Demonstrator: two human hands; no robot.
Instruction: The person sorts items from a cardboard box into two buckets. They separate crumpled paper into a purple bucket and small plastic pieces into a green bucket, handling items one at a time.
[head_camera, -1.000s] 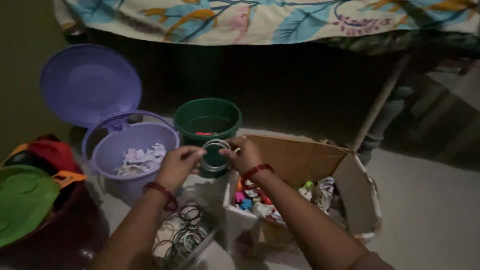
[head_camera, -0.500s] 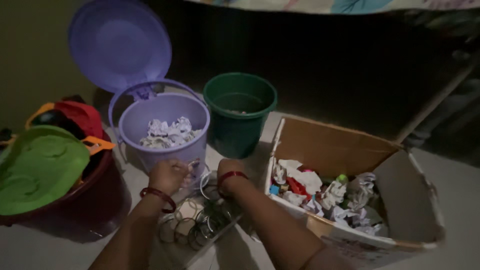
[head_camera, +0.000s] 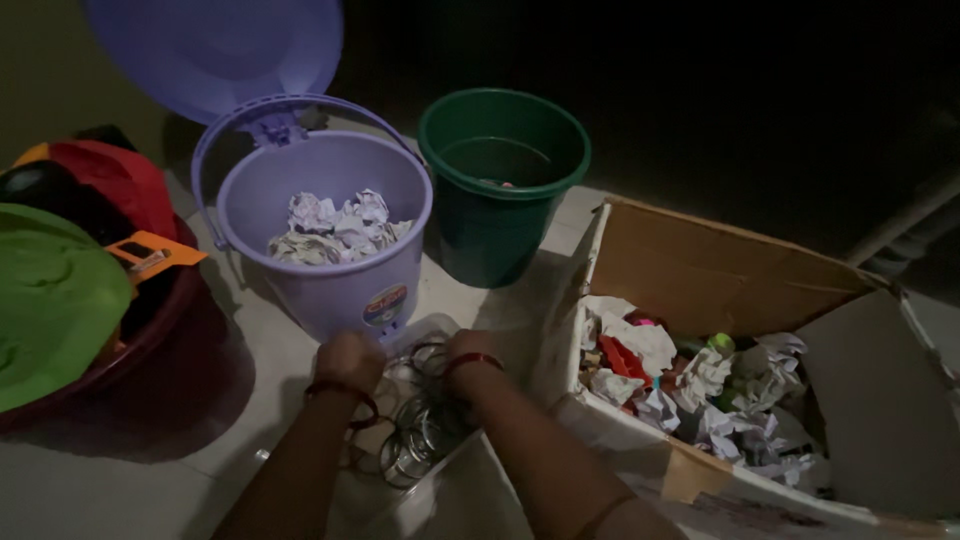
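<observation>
While bangles (head_camera: 415, 430) are reached, both hands are kept low at centre frame.
Left hand (head_camera: 347, 360) and right hand (head_camera: 468, 356) are set on them; finger grip cannot be told.

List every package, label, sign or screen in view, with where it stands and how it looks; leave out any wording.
Cardboard box: on the floor at right, open, brown, holding crumpled paper and small coloured bits.
Sticker label: on the front of the lilac bin, low down, small, rounded, red and yellow.
Clear tray: on the floor under both hands, holding bangles.
No signs or screens.
</observation>
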